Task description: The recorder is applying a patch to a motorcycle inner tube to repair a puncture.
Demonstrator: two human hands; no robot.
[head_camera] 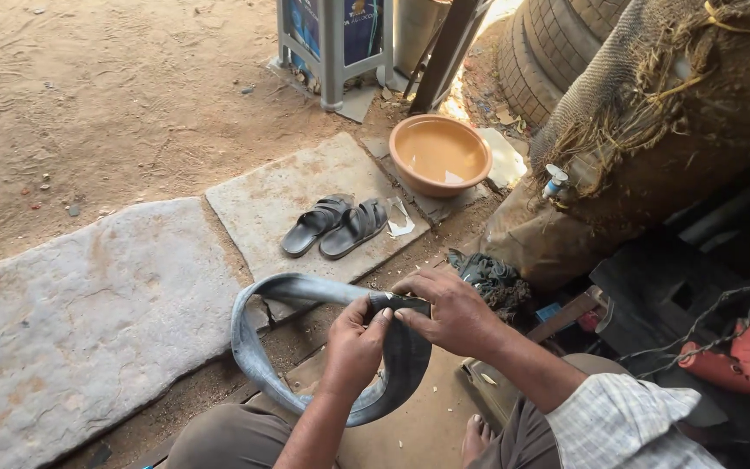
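Both hands grip a folded section of the black rubber inner tube (323, 347): left hand (356, 343) pinches below, right hand (453, 313) clamps the fold from above. The tube hangs looped over the knees, limp and light; hold at the fold. Beyond: black sandals (336, 226) on a stone slab (288, 195), an orange basin (440, 155) of water, a blue-panelled sign stand (333, 35).

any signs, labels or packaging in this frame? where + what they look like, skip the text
Sign panel: top centre on the dirt, boxy grey frame holding blue printed panels.
Small tube or bottle: right of the orange basin, white with a blue band, tucked against the straw-covered mound.
Nothing printed shows on the rubber inner tube held by the left hand and right hand.
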